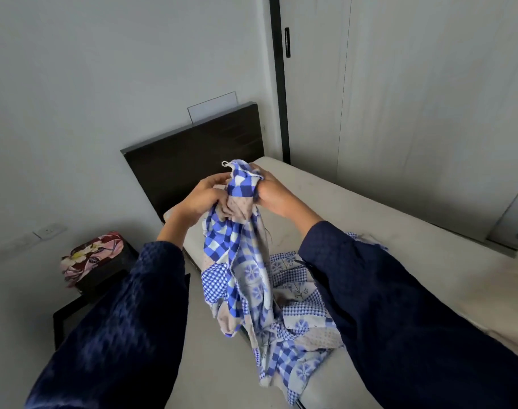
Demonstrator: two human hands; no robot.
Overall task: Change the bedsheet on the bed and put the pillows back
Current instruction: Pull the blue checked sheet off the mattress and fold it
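A blue-and-white checked bedsheet [246,261] with flower patches hangs bunched in front of me, its lower part piled on the bare beige mattress [384,219]. My left hand [203,196] grips the gathered cloth from the left. My right hand [271,191] holds the sheet's top edge, fingers curled into the fabric. Both hands are raised above the head end of the bed. A floral pillow [91,256] lies on the dark bedside table at the left.
A dark wooden headboard [198,152] stands against the white wall. The dark bedside table [75,311] sits left of the bed. White wardrobe doors [399,98] with a black frame line the far side. A wall socket [48,230] is low on the left wall.
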